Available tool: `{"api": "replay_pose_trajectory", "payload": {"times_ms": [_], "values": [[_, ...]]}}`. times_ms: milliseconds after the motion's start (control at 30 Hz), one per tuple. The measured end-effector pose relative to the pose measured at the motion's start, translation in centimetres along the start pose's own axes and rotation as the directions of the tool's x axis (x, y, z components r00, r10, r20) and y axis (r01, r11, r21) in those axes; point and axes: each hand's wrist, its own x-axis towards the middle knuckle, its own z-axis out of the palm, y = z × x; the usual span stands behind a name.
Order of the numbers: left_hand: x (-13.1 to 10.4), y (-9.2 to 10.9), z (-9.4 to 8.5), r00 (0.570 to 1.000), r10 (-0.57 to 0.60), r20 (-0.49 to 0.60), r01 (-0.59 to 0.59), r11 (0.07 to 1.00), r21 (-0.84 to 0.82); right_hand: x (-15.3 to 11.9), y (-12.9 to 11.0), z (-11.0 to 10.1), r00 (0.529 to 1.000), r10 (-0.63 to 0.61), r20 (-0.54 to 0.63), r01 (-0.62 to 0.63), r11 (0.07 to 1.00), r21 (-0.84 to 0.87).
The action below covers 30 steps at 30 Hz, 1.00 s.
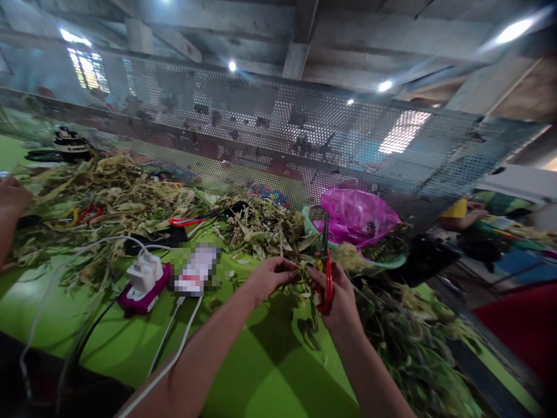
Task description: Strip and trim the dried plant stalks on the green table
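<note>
My left hand [273, 276] pinches a sprig of dried, leafy plant [301, 274] above the green table. Close by on its right, my right hand [342, 296] is closed around red-handled scissors [326, 284], whose dark blades point up and away from me. The fingertips of that hand also touch the sprig. Leaves dangle below both hands. Just beyond them lies a heap of dried plant stems and leaves [265, 226]. A green basin [389, 264] with a pink plastic bag [359, 217] in it stands behind my right hand.
A phone [196, 271] with a white cable lies left of my forearm, beside a purple power strip [145, 293] with chargers. More plants [418, 342] pile up at right. Another pair of scissors [187, 222] lies farther back. A perforated metal screen [261, 128] runs behind. Another person's hand [13, 197] is at far left.
</note>
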Motion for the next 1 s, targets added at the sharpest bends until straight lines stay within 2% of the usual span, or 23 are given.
{"api": "replay_pose_trajectory", "payload": {"times_ms": [133,267,400,500,667,767,1000], "values": [[-0.3,0.3,0.3,1.0,0.027,0.014,-0.027,0.999,0.023,0.5,0.7,-0.5,0.997,0.079,0.006,-0.08,0.995,0.052],[-0.9,1.0,0.8,1.0,-0.018,0.006,0.017,0.998,0.065,0.3,1.2,-0.5,0.998,0.052,0.045,-0.054,0.998,0.036],[-0.9,1.4,0.5,0.997,-0.035,-0.063,0.043,0.992,0.121,-0.3,0.7,0.1,0.999,-0.002,0.054,0.006,0.998,-0.069],[-0.8,2.0,0.0,0.989,-0.042,-0.14,0.051,0.997,0.062,-0.4,-0.1,0.2,0.996,-0.04,0.083,0.055,0.981,-0.184],[-0.9,3.2,-0.7,0.978,0.018,-0.209,-0.019,1.0,0.0,0.0,-1.0,-0.5,0.981,-0.1,0.169,0.154,0.925,-0.348],[-0.7,3.4,-0.9,0.97,0.057,-0.236,-0.058,0.998,0.003,0.1,-1.0,-0.9,0.967,-0.075,0.244,0.175,0.891,-0.42],[-0.3,3.4,-0.9,0.936,0.032,-0.351,-0.06,0.996,-0.07,-0.7,-1.0,-0.3,0.943,-0.049,0.329,0.224,0.825,-0.519]]}}
